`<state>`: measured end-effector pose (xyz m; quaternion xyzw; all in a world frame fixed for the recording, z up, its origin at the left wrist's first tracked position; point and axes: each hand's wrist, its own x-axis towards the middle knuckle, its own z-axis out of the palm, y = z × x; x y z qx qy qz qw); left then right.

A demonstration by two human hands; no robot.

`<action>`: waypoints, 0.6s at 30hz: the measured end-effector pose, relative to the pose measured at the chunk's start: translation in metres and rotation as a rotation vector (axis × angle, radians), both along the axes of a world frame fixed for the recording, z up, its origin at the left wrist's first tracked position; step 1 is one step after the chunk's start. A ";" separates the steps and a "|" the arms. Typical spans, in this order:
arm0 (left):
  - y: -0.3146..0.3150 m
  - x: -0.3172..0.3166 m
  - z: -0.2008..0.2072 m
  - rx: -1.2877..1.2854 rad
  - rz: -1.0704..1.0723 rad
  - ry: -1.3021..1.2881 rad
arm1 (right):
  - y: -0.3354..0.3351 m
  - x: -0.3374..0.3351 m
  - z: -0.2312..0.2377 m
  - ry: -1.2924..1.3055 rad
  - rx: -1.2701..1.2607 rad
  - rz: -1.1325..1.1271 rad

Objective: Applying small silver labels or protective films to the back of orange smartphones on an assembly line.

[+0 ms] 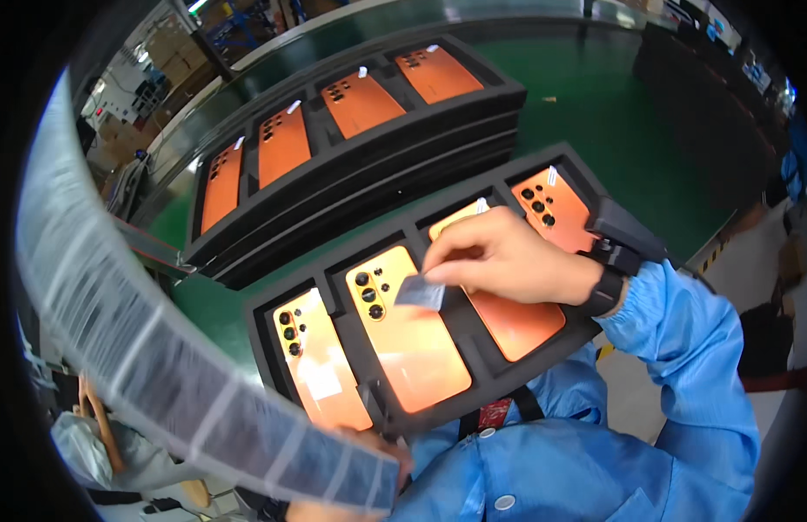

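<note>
My right hand [501, 258] pinches a small clear, greyish film label [421, 294] between thumb and fingertips. It hangs just over an orange phone [414, 348], beside that phone's black camera lenses; whether they touch, I cannot tell. More orange phones lie back up in the near black foam tray [431, 424], one partly under my right hand. At the tray's near edge, my left hand [401, 459] has its fingers closed around the end of a long translucent strip of film labels [203, 404]. That strip curves up along the left side and hides much of the hand.
Behind the near tray stands a stack of black foam trays [368, 178], its top one holding several orange phones with white tabs. Both rest on a green tabletop [595, 113]. Another person's arm [97, 426] shows at the lower left.
</note>
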<state>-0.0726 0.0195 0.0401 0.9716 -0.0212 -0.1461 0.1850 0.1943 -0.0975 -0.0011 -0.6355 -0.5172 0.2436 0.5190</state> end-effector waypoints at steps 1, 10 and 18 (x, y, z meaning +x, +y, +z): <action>-0.007 -0.014 -0.011 -0.505 0.156 -0.075 | 0.005 -0.002 -0.006 -0.040 -0.017 0.052; -0.030 -0.010 -0.014 -0.698 0.112 -0.668 | 0.021 -0.020 -0.039 -0.066 -0.123 0.243; -0.023 -0.010 -0.030 -0.767 -0.014 -0.743 | 0.024 -0.019 -0.041 -0.133 -0.098 0.304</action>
